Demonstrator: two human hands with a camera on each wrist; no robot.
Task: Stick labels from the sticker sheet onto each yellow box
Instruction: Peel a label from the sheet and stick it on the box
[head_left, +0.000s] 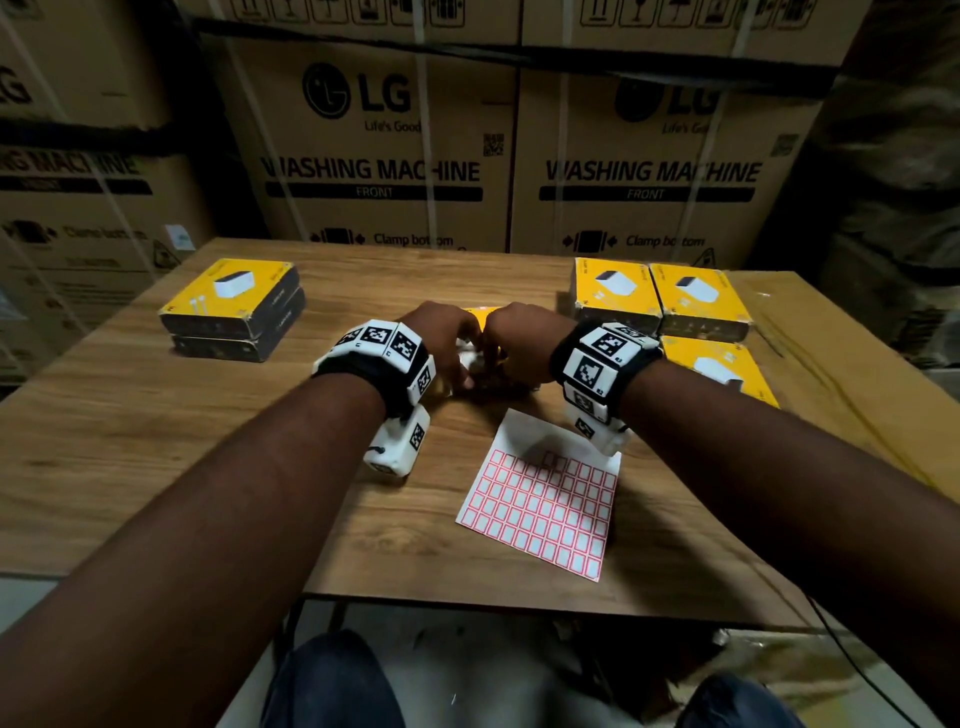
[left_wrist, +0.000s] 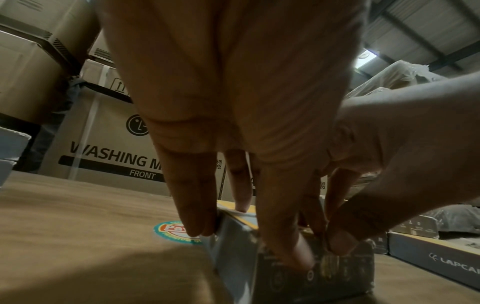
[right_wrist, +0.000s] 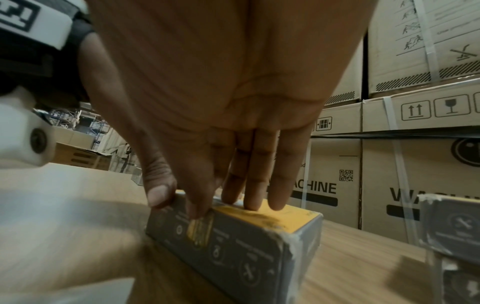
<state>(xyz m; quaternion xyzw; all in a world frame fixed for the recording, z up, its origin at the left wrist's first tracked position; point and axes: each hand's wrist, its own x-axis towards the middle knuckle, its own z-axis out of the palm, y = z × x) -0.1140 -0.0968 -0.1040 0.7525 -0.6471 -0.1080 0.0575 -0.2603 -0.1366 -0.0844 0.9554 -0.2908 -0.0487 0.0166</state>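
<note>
A yellow box (head_left: 480, 314) with grey sides lies at the table's middle, mostly hidden under both hands. My left hand (head_left: 449, 348) grips its left end, fingers (left_wrist: 192, 205) down the end and thumb on the near grey side (left_wrist: 311, 273). My right hand (head_left: 517, 345) holds the same box (right_wrist: 246, 242), with its thumb (right_wrist: 158, 191) on the grey side and three fingers flat on the yellow top. A small yellowish patch (right_wrist: 198, 232) sits under its index fingertip; whether it is a label I cannot tell. The sticker sheet (head_left: 540, 509), red-framed white labels, lies flat nearer me.
Two stacked yellow boxes (head_left: 231, 306) stand at the table's left. Three more yellow boxes (head_left: 660, 301) lie at the right, by a cardboard sheet (head_left: 857, 374). Large washing machine cartons (head_left: 374, 156) wall off the back. A round sticker (left_wrist: 171, 228) is on the wooden tabletop.
</note>
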